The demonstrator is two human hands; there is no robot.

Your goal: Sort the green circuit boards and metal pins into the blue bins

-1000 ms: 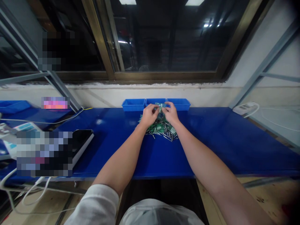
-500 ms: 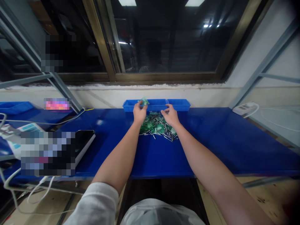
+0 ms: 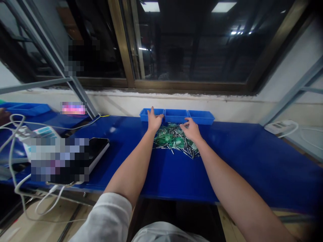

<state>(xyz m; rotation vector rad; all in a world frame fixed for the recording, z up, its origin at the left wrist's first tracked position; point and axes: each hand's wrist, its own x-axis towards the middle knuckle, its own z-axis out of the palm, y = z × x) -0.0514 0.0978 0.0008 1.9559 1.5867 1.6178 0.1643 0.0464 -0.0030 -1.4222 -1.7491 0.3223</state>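
My left hand [image 3: 154, 121] is over the front of the left bin of a blue tray row [image 3: 176, 116], fingers spread, with nothing visible in it. My right hand [image 3: 191, 130] hovers at the right side of a mixed pile, thumb and forefinger apart, with nothing visible between them. The pile holds thin metal pins [image 3: 190, 150] like small screwdriver bits or rods, and green translucent plastic pieces [image 3: 168, 137]. It lies on the blue tabletop between my hands. What lies inside the left bin is hidden behind my hand and the bin's wall.
At left lie a dark tablet-like device [image 3: 97, 148], white cables [image 3: 17, 188] and another blue tray [image 3: 32, 109]. Another person's hand [image 3: 4, 117] shows at the far left edge. A white power strip [image 3: 282, 127] lies on the right. Grey metal posts [image 3: 84, 97] flank the table.
My left hand has let go of the green plastic piece it held over the left bin and spread its fingers. My right hand stays by the pile. The view has shifted left.
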